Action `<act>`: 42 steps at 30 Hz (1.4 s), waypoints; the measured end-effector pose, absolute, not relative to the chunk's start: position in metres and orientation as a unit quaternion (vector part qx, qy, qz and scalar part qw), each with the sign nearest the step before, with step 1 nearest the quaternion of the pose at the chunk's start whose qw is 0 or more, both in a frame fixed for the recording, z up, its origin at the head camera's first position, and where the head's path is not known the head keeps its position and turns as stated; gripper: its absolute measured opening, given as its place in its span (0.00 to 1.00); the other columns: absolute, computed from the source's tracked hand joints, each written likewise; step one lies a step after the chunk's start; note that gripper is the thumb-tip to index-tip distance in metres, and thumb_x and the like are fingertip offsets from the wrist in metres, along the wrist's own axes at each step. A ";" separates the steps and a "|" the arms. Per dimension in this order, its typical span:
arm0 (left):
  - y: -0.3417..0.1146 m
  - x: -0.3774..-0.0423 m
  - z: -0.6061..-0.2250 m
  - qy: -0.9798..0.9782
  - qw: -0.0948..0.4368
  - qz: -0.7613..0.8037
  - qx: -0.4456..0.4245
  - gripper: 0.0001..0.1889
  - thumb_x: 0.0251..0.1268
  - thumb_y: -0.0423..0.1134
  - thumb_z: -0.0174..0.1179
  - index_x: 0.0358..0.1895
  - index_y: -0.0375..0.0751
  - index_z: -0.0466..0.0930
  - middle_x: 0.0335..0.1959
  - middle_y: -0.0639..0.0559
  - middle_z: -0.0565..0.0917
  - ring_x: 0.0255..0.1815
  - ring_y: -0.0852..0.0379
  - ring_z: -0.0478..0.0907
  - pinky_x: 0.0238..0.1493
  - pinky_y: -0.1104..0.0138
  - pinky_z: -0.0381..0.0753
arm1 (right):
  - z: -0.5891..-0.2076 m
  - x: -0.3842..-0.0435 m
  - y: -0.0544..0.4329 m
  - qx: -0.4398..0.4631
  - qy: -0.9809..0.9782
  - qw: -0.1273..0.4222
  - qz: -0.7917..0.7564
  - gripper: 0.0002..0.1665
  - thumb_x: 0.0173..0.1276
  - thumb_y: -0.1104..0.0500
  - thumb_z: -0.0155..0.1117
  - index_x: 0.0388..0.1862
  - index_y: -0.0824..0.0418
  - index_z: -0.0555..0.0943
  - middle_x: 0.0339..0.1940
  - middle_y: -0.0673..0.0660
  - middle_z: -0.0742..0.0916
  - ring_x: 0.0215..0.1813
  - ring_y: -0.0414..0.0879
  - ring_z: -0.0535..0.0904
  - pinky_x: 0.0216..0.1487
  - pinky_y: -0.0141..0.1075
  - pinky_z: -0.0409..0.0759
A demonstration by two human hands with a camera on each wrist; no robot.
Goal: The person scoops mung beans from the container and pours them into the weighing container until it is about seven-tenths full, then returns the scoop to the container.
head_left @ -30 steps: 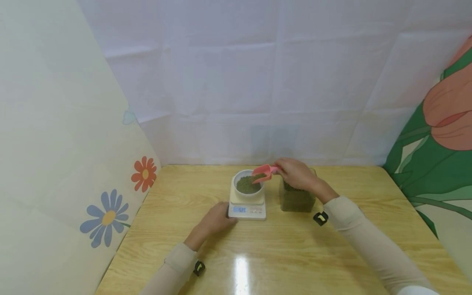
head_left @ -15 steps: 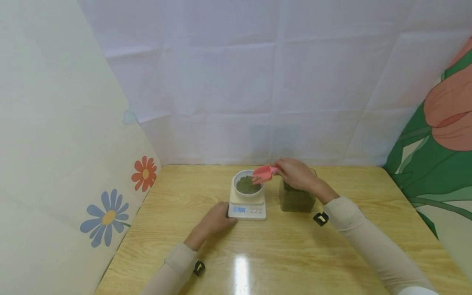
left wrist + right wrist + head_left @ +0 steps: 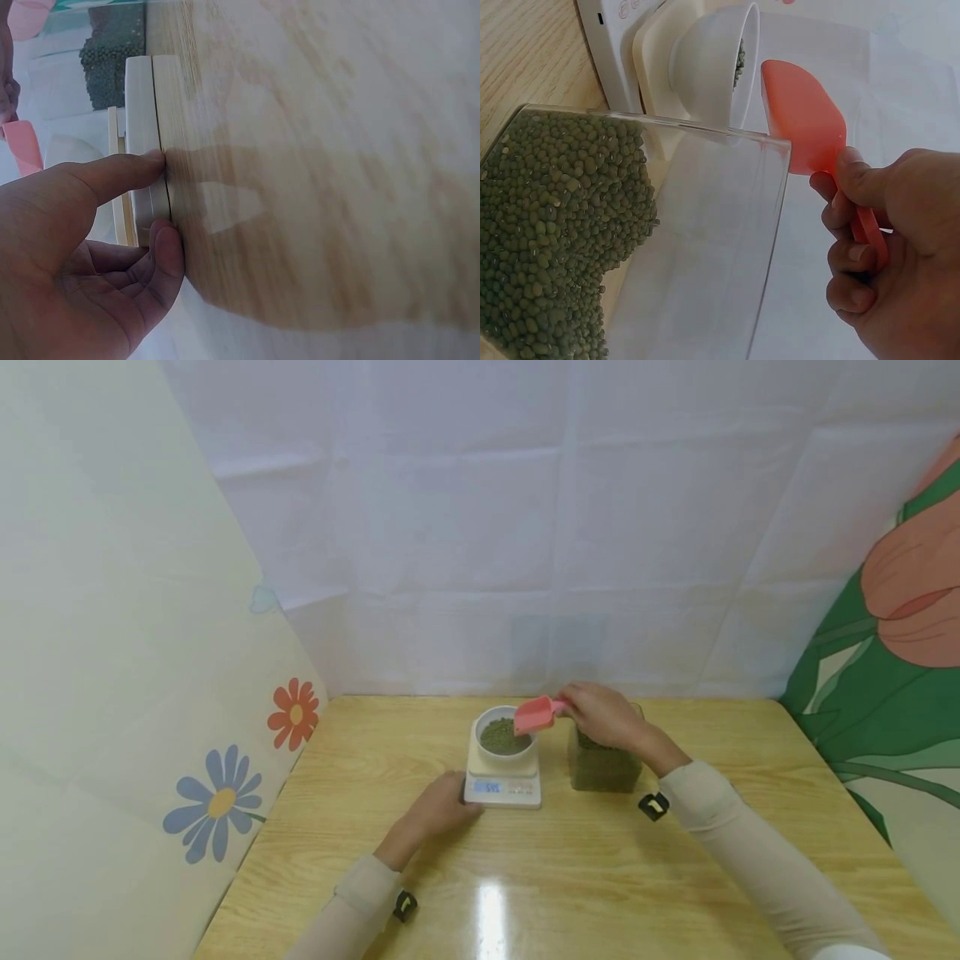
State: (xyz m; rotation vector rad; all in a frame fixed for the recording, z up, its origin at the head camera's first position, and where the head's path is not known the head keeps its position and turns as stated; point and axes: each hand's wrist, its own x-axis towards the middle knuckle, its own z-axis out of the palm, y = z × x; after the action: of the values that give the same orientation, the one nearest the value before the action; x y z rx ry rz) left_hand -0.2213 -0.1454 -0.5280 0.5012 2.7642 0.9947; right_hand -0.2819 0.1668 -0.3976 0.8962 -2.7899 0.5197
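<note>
My right hand (image 3: 603, 714) grips the handle of a pink scoop (image 3: 534, 716), whose tipped blade overlaps the right rim of a white bowl (image 3: 510, 758). No beans show in the scoop. Green mung beans (image 3: 501, 739) lie in the bowl, which sits on a white kitchen scale (image 3: 527, 800) with a lit blue display. At the scale's front left corner, my left hand (image 3: 441, 806) holds its edge; in the left wrist view the thumb (image 3: 131, 171) lies on the front edge with the other fingers curled by the corner.
Right of the scale stands a clear square container (image 3: 705, 247) partly filled with mung beans, below my right hand and wrist. The wooden table (image 3: 600, 860) meets a white cloth backdrop (image 3: 450, 527), with flower-printed panels (image 3: 112, 652) on both sides.
The scoop has tipped further over the bowl and its beans have slid out into the bowl. My left hand stays at the scale's corner.
</note>
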 end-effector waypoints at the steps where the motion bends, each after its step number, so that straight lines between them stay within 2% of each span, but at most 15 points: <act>1: -0.145 -0.222 -0.528 0.924 0.079 0.333 0.170 0.17 0.66 0.39 0.71 0.55 0.38 0.83 0.40 0.51 0.85 0.37 0.57 0.79 0.45 0.60 0.85 | -0.398 -0.282 0.167 0.299 -0.934 0.083 0.174 0.15 0.79 0.57 0.65 0.53 0.67 0.86 0.46 0.62 0.91 0.50 0.59 0.88 0.56 0.55 0.86; 15: -0.145 -0.221 -0.527 0.923 0.079 0.336 0.170 0.17 0.66 0.38 0.72 0.56 0.39 0.84 0.43 0.49 0.87 0.39 0.58 0.81 0.47 0.60 0.87 | -0.395 -0.280 0.169 0.306 -0.935 0.088 0.154 0.15 0.78 0.57 0.67 0.55 0.66 0.87 0.47 0.61 0.90 0.50 0.58 0.88 0.56 0.55 0.86; 27: -0.146 -0.220 -0.527 0.921 0.078 0.341 0.171 0.18 0.67 0.39 0.72 0.57 0.41 0.84 0.45 0.48 0.88 0.42 0.57 0.83 0.51 0.57 0.88 | -0.394 -0.278 0.169 0.318 -0.933 0.109 0.124 0.15 0.76 0.57 0.69 0.54 0.65 0.88 0.42 0.58 0.89 0.46 0.55 0.86 0.51 0.52 0.87; 42: -0.146 -0.220 -0.531 0.923 0.075 0.335 0.177 0.18 0.66 0.39 0.72 0.57 0.41 0.84 0.45 0.48 0.88 0.41 0.58 0.83 0.49 0.59 0.87 | -0.393 -0.275 0.175 0.308 -0.936 0.110 0.133 0.15 0.76 0.57 0.69 0.54 0.66 0.87 0.46 0.61 0.90 0.48 0.57 0.87 0.53 0.53 0.87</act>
State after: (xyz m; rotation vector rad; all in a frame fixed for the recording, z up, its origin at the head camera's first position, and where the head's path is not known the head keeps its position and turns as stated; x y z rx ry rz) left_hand -0.2204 -0.1459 -0.5309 0.5313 2.7672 1.0037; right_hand -0.2746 0.1753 -0.3934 0.9064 -2.7501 0.3909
